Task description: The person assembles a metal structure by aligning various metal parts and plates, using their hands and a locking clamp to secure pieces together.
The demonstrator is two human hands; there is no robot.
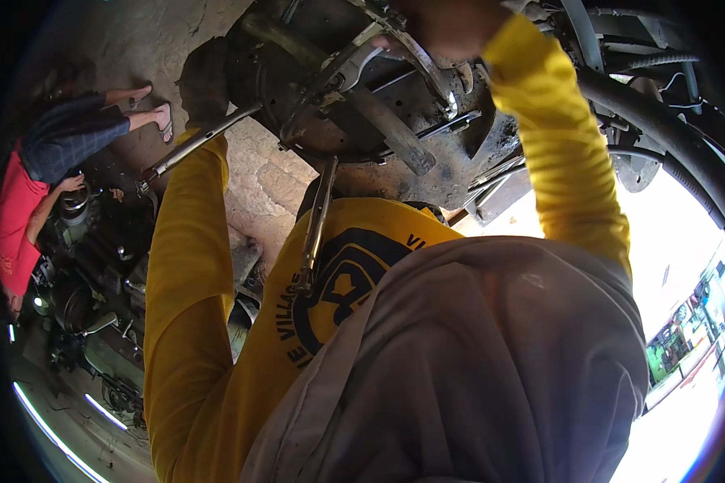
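Observation:
In front of me is a large, round, dark metal assembly [298, 72] with curved arms and a thick round bar [387, 133] across it. My left hand [205, 80], dark at the end of a yellow sleeve, is against its left side; its fingers cannot be made out. A slim metal rod [205, 141] slants past my left wrist, and a second metal rod [321, 217] hangs from the lower rim before my chest. My right hand [451, 28] is smeared by motion at the top edge, beside a curved metal arm [431, 68]; what it holds cannot be seen.
At the left, a person in a red shirt [16, 217] and dark shorts is by dark machine parts [76, 298]. Thick dark pipes and hoses [660, 121] run along the right. Stained concrete floor [270, 177] shows below the assembly. Bright daylight fills the lower right.

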